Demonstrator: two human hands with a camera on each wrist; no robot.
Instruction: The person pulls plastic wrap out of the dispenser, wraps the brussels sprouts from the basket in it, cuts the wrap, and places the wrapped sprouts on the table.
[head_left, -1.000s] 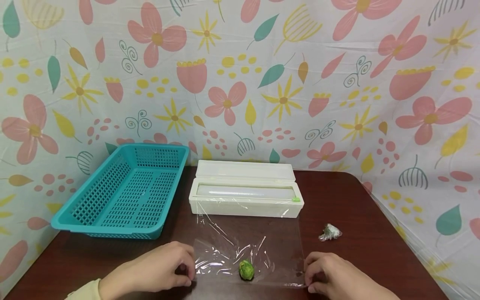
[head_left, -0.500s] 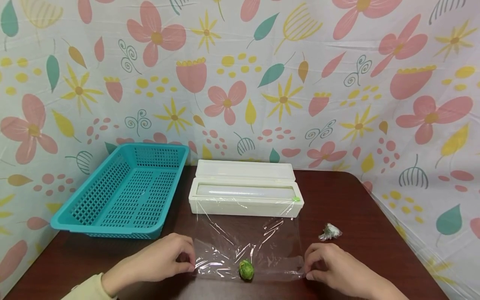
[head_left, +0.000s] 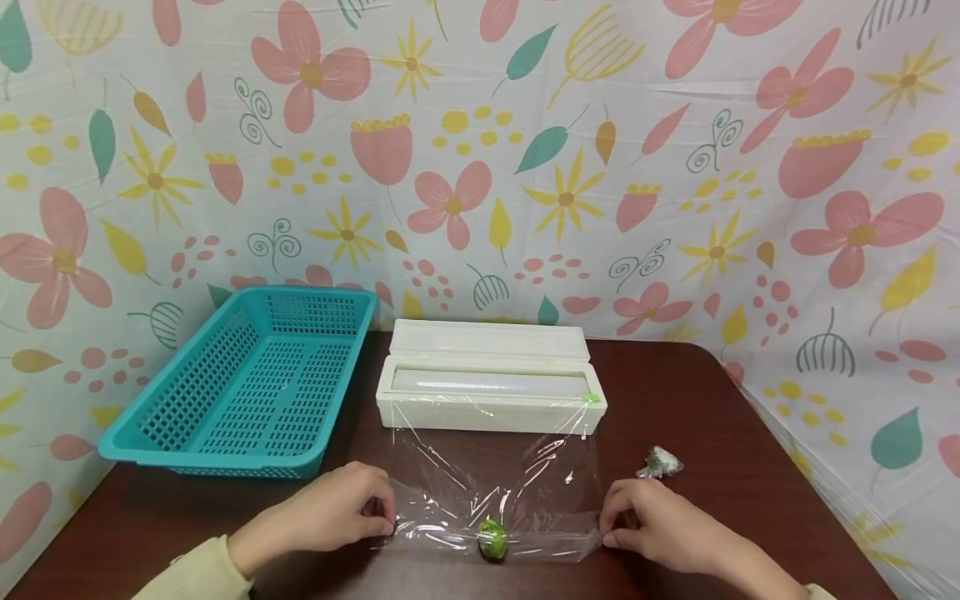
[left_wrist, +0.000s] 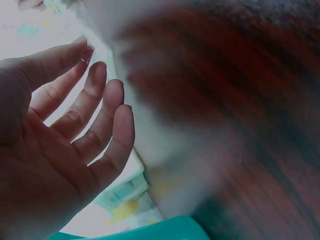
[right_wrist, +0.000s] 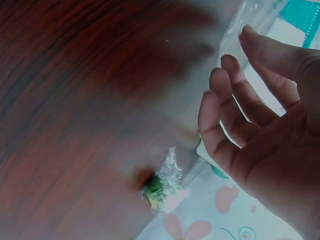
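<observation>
A sheet of clear plastic wrap (head_left: 517, 479) runs from a white dispenser box (head_left: 487, 414) toward the near side of the table. Its front edge is lifted and folded back over a small green Brussels sprout (head_left: 492, 542), which shows through the film. At the left front corner my left hand (head_left: 337, 510) pinches the wrap between thumb and index finger. My right hand (head_left: 663, 527) pinches the right corner likewise. Both wrist views show thumb and index tip together, the other fingers of the left hand (left_wrist: 75, 130) and right hand (right_wrist: 265, 115) loosely bent.
A teal plastic basket (head_left: 217, 461) stands at the left. The dispenser's lid (head_left: 487, 340) is raised, with the film roll (head_left: 491, 383) inside. To the right lies a small film-wrapped green bundle (head_left: 660, 462). A flowered curtain (head_left: 480, 167) hangs behind the dark wooden table (head_left: 720, 433).
Both hands have moved slightly up and inward, away from the table's front. The wrap's near edge has been brought over the sprout, which previously lay uncovered on top of the film.
</observation>
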